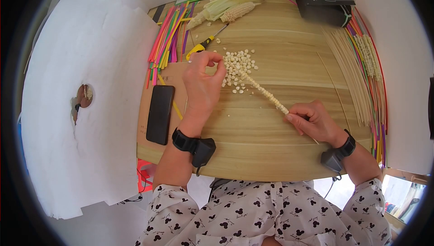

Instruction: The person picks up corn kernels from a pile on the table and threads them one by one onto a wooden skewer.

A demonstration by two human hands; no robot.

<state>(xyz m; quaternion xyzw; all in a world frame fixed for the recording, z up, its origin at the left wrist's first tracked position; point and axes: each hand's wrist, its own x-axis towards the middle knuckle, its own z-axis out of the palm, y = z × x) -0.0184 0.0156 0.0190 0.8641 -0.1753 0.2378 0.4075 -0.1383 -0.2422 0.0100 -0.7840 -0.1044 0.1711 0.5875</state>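
My right hand (315,121) grips the lower part of a thin wooden skewer, which slants up and left across the table. Pale corn kernels (266,94) are threaded along the skewer in a close row. At its upper end, the thumb and forefinger of my left hand (204,81) are pinched together; whatever lies between them is too small to make out. A loose pile of corn kernels (242,59) spreads just right of my left fingertips, partly under the skewer. Beyond that hand lies a screwdriver (201,47) with a yellow and black handle.
Corn cobs with husks (233,8) lie at the back. Colourful strips (168,38) and a black phone (160,115) on brown cardboard (144,94) are left. Bare skewers (346,74), finished kernel skewers (368,56) and a black box (323,8) occupy the right. White panels flank the table.
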